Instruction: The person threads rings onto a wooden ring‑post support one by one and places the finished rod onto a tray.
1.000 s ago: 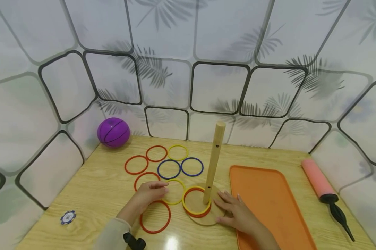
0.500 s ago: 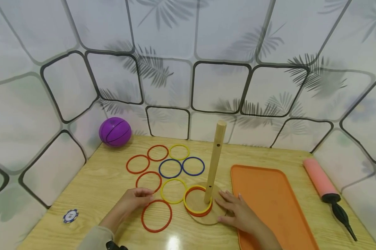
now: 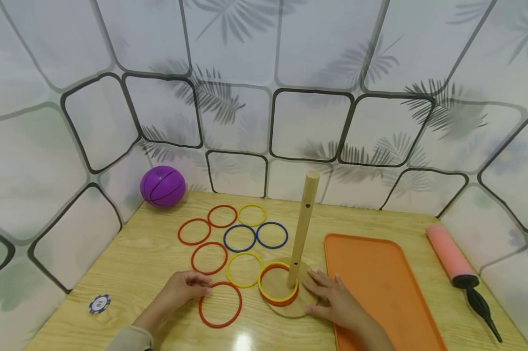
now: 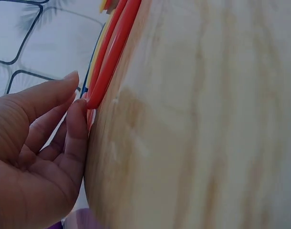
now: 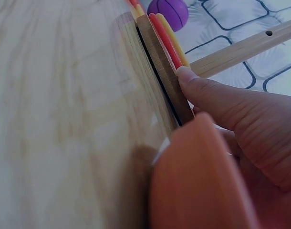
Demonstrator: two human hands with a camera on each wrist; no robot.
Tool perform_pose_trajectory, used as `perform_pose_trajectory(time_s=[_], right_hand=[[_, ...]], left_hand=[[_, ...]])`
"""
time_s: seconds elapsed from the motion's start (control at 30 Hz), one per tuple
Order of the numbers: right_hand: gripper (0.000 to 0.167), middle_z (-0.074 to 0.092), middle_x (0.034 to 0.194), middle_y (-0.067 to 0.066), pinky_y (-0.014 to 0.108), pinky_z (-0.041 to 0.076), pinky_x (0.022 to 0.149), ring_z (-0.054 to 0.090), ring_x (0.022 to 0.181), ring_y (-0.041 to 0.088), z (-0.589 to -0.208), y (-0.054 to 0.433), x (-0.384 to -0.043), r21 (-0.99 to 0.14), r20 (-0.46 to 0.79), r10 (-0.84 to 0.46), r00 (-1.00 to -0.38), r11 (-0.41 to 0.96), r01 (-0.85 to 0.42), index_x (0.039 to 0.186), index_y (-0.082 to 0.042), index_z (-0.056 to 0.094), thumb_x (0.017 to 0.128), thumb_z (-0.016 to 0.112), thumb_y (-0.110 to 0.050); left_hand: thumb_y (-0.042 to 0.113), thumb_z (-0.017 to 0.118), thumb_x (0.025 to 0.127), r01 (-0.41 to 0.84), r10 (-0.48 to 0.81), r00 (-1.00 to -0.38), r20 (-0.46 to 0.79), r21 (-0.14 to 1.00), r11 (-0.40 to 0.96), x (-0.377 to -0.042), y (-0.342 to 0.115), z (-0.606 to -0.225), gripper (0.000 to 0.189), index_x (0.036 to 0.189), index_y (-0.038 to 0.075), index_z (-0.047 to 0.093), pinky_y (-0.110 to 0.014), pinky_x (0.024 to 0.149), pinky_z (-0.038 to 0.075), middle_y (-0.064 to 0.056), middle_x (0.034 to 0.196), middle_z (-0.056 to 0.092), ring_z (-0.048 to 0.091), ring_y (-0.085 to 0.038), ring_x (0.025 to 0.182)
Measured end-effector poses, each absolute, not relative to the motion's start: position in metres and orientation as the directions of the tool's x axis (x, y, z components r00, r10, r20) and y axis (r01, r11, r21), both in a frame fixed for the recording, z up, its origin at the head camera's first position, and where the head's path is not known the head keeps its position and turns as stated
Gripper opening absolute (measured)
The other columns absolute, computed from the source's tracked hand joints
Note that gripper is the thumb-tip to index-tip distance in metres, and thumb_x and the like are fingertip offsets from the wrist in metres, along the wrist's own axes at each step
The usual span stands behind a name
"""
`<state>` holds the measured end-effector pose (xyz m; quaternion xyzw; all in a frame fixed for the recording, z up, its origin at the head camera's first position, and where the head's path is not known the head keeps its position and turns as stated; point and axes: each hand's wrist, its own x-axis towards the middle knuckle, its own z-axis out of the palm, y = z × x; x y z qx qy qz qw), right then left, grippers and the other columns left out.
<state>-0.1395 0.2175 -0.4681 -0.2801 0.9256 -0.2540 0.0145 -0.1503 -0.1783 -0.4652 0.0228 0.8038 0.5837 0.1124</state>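
Observation:
My left hand (image 3: 182, 292), fingers loosely bent, is at the left edge of a red ring (image 3: 240, 303) lying flat on the table. In the left wrist view a fingertip touches that red ring (image 4: 114, 57), while the thumb stands apart from it. My right hand (image 3: 336, 302) rests with spread fingers on the round wooden base (image 3: 305, 298) of an upright wooden peg (image 3: 303, 219). A yellow ring (image 3: 278, 300) lies on top of a red one at the base; both circle the peg's foot. In the right wrist view the thumb presses the base's edge.
More rings lie flat behind: a yellow ring (image 3: 245, 286), a red ring (image 3: 209, 273), two blue ones and others. An orange tray (image 3: 378, 282) sits right of the base, beyond it a pink pump (image 3: 450, 256). A purple ball (image 3: 163, 186) and poker chip (image 3: 99, 303) are left.
My left hand has drawn back leftward and toward me, from over the near yellow ring to the edge of the nearest red ring. The right hand has stayed on the base.

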Motion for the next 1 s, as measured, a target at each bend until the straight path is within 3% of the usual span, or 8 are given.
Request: perform_pose_trajectory(time_s=[0.27,0.8,1.0], right_hand=[[0.065,0.040,0.145,0.014,0.071,0.011,0.103,0.031,0.134,0.041,-0.472,0.219,-0.140,-0.500,0.084,-0.519,-0.851,0.716,-0.487,0.134,-0.010,0.055,0.083,0.065,-0.050],[0.066,0.040,0.145,0.015,0.072,0.011,0.102,0.032,0.133,0.042,-0.472,0.220,-0.140,-0.516,0.085,-0.520,-0.850,0.707,-0.484,0.132,-0.008,0.055,0.082,0.066,-0.049],[0.066,0.041,0.145,0.015,0.072,0.012,0.102,0.032,0.133,0.042,-0.472,0.220,-0.141,-0.512,0.083,-0.521,-0.850,0.709,-0.485,0.132,-0.008,0.056,0.082,0.067,-0.049]], left_hand=[[0.008,0.080,0.073,-0.129,0.072,-0.984,-0.165,0.927,0.353,-0.149,-0.171,-0.467,0.028,0.095,-0.005,0.070,-0.021,0.050,0.045,-0.004,0.082,0.067,0.055,-0.010,0.065],[0.001,0.082,0.066,-0.085,-0.010,-0.996,-0.092,0.859,0.505,-0.151,-0.162,-0.467,0.020,0.082,0.001,0.070,-0.020,0.056,0.046,0.000,0.069,0.063,0.056,-0.012,0.065],[0.003,0.082,0.066,-0.090,0.002,-0.995,-0.103,0.876,0.474,-0.153,-0.164,-0.466,0.021,0.084,0.000,0.071,-0.019,0.058,0.048,-0.001,0.071,0.066,0.058,-0.010,0.066]])
